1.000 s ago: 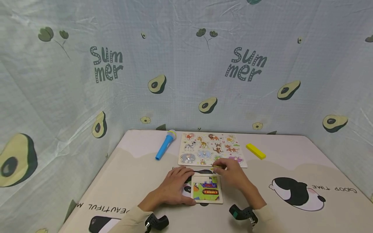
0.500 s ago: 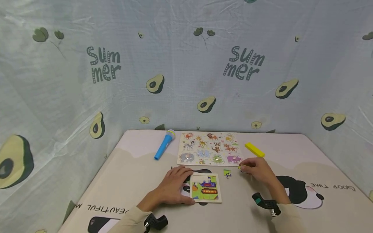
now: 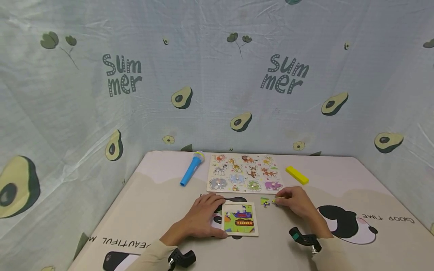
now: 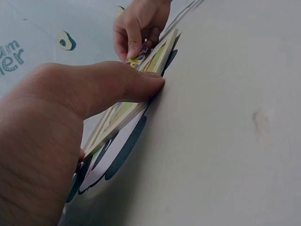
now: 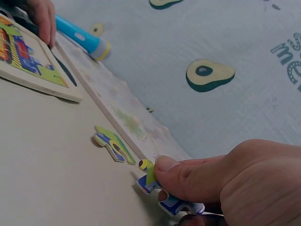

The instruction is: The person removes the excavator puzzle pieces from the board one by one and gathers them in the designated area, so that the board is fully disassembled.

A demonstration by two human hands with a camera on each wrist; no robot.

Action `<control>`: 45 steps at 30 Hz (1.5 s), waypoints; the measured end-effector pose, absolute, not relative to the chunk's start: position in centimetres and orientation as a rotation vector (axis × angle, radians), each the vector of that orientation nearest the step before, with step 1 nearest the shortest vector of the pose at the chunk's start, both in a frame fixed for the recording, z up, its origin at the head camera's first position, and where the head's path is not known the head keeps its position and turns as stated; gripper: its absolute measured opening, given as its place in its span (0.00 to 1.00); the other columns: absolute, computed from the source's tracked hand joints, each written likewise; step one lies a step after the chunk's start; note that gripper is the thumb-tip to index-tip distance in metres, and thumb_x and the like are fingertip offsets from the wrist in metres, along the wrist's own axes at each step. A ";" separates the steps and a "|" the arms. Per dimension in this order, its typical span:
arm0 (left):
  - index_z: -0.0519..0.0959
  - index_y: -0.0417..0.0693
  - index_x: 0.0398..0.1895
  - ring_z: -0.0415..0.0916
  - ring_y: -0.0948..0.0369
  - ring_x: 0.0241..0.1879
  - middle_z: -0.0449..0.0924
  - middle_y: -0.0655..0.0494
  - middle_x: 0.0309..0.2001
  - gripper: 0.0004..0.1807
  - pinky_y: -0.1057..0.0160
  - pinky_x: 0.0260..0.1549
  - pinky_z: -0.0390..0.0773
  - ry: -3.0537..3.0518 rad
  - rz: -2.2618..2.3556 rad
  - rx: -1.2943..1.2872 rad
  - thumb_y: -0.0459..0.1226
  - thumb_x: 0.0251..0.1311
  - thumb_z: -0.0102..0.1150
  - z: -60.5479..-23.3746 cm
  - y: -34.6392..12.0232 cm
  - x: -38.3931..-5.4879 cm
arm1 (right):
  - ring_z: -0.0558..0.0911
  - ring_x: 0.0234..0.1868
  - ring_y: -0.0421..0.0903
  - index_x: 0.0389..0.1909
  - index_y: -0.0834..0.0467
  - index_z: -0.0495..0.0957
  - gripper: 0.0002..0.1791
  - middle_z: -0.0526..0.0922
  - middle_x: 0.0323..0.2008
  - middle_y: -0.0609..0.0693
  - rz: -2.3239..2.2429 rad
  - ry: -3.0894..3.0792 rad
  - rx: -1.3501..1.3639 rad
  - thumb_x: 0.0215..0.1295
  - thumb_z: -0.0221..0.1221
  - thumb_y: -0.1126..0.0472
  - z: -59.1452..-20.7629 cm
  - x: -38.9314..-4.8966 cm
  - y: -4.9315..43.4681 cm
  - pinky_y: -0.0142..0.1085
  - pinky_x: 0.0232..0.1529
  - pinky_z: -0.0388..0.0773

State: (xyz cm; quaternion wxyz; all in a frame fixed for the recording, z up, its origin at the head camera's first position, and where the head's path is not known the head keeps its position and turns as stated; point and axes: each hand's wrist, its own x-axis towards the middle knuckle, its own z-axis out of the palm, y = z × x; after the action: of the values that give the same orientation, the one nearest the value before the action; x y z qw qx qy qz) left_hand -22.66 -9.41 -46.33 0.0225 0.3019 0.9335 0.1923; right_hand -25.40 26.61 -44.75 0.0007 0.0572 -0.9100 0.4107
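Observation:
My left hand (image 3: 203,218) holds a small square jigsaw puzzle board (image 3: 242,235) flat on the table, fingers at its far left corner and thumb at its near edge. In the left wrist view the thumb (image 4: 136,84) lies across the board's pale rim. A colourful vehicle picture fills most of the board, with a bare pale strip along the far side. To the board's right, my right hand (image 3: 298,201) pinches a jigsaw piece (image 5: 148,178) of yellow, green and blue close over the table; its fingers hide part of it. Another green-and-blue jigsaw piece (image 5: 113,143) lies just left of that hand.
An animal peg puzzle (image 3: 243,169) lies flat behind both hands. At its left is a blue toy microphone (image 3: 191,169), and at its right a yellow block (image 3: 297,175). A printed curtain (image 3: 210,124) hangs behind the table's far edge.
My right hand moved right from the board's far corner, uncovering the loose jigsaw piece, then came slightly back left towards that piece. The left hand stayed on the board.

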 end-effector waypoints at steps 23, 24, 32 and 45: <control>0.68 0.57 0.73 0.52 0.51 0.76 0.64 0.59 0.73 0.53 0.40 0.73 0.52 2.894 0.593 0.927 0.70 0.42 0.65 -46.2 -9.4 -22.4 | 0.74 0.34 0.48 0.35 0.58 0.86 0.09 0.80 0.28 0.48 1.041 -2.871 0.095 0.58 0.73 0.58 -45.7 -25.4 25.9 0.38 0.37 0.73; 0.68 0.57 0.73 0.52 0.51 0.76 0.64 0.60 0.73 0.53 0.40 0.73 0.52 2.894 0.591 0.926 0.70 0.42 0.65 -46.2 -9.4 -22.4 | 0.74 0.34 0.48 0.34 0.57 0.85 0.09 0.80 0.28 0.48 1.039 -2.873 0.097 0.58 0.73 0.58 -45.7 -25.4 25.9 0.38 0.37 0.73; 0.67 0.57 0.73 0.52 0.51 0.76 0.65 0.59 0.73 0.54 0.40 0.74 0.52 2.901 0.575 0.924 0.70 0.43 0.64 -46.1 -9.4 -22.4 | 0.74 0.33 0.48 0.35 0.57 0.84 0.09 0.80 0.29 0.49 1.043 -2.879 0.089 0.61 0.71 0.56 -45.2 -25.5 25.9 0.36 0.34 0.74; 0.67 0.57 0.73 0.52 0.51 0.76 0.64 0.60 0.73 0.53 0.40 0.74 0.52 2.901 0.571 0.926 0.70 0.43 0.64 -46.0 -9.4 -22.3 | 0.74 0.31 0.47 0.34 0.56 0.82 0.09 0.79 0.29 0.48 1.122 -2.840 0.181 0.60 0.71 0.57 -42.9 -25.2 21.7 0.34 0.28 0.74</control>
State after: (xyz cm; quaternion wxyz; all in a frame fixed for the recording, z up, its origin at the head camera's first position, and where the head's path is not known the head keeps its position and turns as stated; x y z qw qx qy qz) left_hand -22.33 -9.40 -46.05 0.0214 0.2989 0.9361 0.1842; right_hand -25.19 21.68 -42.87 0.0413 0.0593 -0.9276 0.3665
